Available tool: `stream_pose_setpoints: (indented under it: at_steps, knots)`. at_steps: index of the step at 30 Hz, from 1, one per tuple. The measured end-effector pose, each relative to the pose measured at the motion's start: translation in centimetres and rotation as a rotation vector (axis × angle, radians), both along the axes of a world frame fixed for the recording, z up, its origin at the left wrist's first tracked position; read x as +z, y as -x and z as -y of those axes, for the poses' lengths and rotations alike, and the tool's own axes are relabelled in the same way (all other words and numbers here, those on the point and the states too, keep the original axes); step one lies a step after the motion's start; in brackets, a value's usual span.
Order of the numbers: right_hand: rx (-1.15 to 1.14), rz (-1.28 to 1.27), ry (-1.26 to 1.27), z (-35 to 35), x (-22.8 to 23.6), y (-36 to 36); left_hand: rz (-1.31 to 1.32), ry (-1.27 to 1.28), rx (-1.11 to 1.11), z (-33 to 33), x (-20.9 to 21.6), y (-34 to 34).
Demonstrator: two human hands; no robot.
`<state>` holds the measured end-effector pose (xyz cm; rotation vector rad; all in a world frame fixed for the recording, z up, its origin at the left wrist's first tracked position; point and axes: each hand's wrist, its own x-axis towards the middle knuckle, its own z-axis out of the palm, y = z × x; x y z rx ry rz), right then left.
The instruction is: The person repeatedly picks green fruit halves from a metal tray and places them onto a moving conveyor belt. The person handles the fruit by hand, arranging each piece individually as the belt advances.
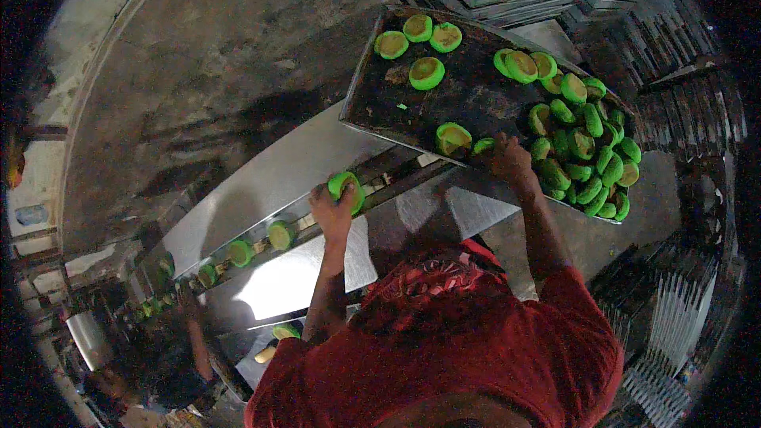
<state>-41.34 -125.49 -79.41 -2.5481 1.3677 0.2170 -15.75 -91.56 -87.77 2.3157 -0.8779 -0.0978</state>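
Note:
My left hand [330, 208] is closed around a round green bun [346, 190] with a browned face, just above a narrow conveyor [261, 247]. Over the near edge of a large dark tray [483, 99], my right hand [511, 157] has its fingers bent against a small visible part of another green bun [483, 145]. Right beside that one, a bun [453, 139] lies with its brown side up. Several more buns [583, 143] are heaped at the tray's right end, and a few [426, 73] lie apart at its left.
Spaced green buns [240, 252] sit along the conveyor, which has metal side panels [309, 269]. Another person's arm [194, 333] reaches to its far left end. A bun [285, 331] lies on a lower surface by my left elbow. Stacked metal trays [674, 325] stand at the right.

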Motion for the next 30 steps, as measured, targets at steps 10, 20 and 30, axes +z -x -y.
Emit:
stream_pose_setpoints:
  at_steps: [10, 20, 30]
  knots:
    - [0.11, 0.359, -0.296, -0.9, -4.4, -7.3, 0.094, -0.363, -0.032, 7.1, 1.8, 4.5]
    - [0.313, 0.788, -0.459, -0.7, 5.4, -12.2, -1.295, 0.721, 0.223, 9.9, 8.6, 5.7]
    - [-0.202, 0.046, 0.24, 25.0, -2.6, -6.6, -0.024, -0.018, 0.112, 2.6, 2.0, 2.3]
